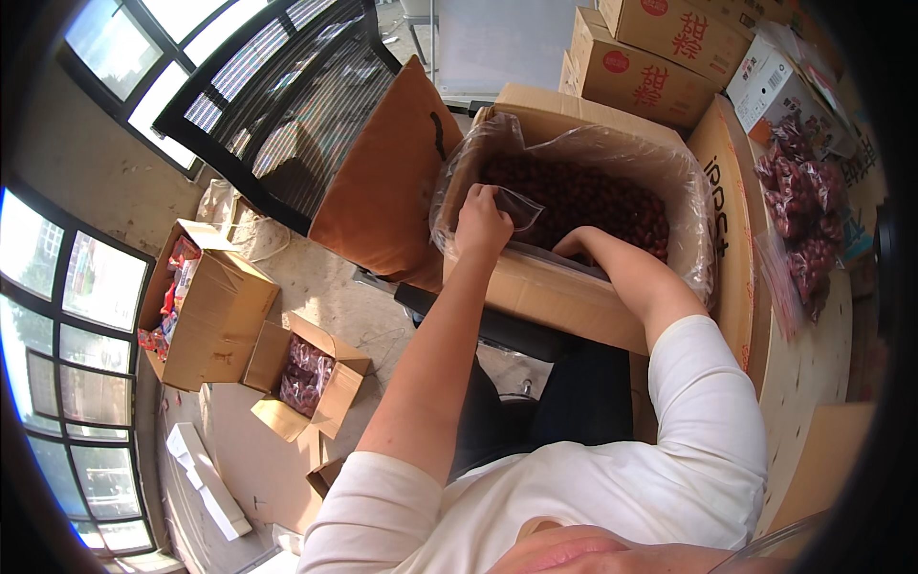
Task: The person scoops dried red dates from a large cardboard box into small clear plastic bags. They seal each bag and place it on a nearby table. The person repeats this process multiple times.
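Note:
A large cardboard box (566, 290) lined with clear plastic film (631, 140) stands in front of me. Dark red dates (609, 201), or similar dried fruit, fill its lower part. My left hand (484, 219) grips a small clear plastic bag (522, 209) over the box's left side; the bag's mouth points right, and no fruit shows in it. My right hand (574, 242) reaches down past the near rim into the box. Its fingers are hidden among the fruit and behind the liner, so what they hold does not show.
Filled bags of red fruit (803, 208) and flat plastic bags (778, 283) lie on a wooden board (810, 359) at right. Printed cartons (645, 86) are stacked behind. Left are an orange cushion (387, 186) on a bench, an open carton of bagged fruit (305, 377), and a carton of packets (215, 316).

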The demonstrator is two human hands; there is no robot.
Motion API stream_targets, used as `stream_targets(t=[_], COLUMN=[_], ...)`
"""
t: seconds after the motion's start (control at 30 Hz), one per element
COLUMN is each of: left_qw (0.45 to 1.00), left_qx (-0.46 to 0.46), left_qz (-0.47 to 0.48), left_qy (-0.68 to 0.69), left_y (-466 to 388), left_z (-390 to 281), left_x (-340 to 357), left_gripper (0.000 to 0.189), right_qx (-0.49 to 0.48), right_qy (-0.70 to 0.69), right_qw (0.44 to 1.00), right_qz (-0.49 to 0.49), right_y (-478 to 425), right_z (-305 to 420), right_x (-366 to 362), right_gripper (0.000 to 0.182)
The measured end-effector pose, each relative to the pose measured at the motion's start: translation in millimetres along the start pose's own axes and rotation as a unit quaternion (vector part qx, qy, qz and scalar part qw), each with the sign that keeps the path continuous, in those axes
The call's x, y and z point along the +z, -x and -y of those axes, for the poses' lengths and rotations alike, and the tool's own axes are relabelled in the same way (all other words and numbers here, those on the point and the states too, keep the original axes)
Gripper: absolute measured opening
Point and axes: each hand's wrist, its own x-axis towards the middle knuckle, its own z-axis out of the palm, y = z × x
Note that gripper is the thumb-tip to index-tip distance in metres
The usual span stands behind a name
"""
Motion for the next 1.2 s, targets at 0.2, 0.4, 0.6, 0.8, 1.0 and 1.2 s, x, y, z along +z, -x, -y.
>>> stream_targets(t=[0.2, 0.4, 0.6, 0.8, 1.0, 1.2], left_qw=[1.0, 1.0, 1.0, 1.0, 1.0, 0.999], left_qx=[0.001, 0.001, 0.01, 0.007, -0.005, 0.02], left_qz=[0.001, 0.002, -0.002, -0.004, -0.007, -0.009], left_qy=[0.008, 0.003, 0.006, 0.001, 0.008, 0.026], left_y=[-0.6, -1.0, -0.7, -0.4, 0.5, -2.0], left_z=[-1.2, 0.0, 0.7, 0.6, -2.3, -4.3], left_x=[2.6, 2.5, 2.6, 2.5, 0.4, 5.8], left_gripper=[0.033, 0.032, 0.031, 0.031, 0.031, 0.031], right_qx=[0.012, 0.027, 0.012, 0.01, 0.0, -0.004], right_qy=[-0.015, -0.007, -0.005, 0.039, 0.017, -0.03], right_qw=[1.0, 1.0, 1.0, 0.999, 0.997, 0.999], right_qz=[0.013, -0.005, 0.014, 0.028, 0.078, 0.045], right_y=[0.5, -3.3, -11.3, -19.5, -26.4, -94.0], right_z=[-3.5, -1.8, -2.0, -3.3, -7.4, -39.8], right_x=[-2.0, -1.8, -2.9, -7.7, -11.1, -28.5], right_gripper=[0.061, 0.059, 0.064, 0.069, 0.069, 0.066])
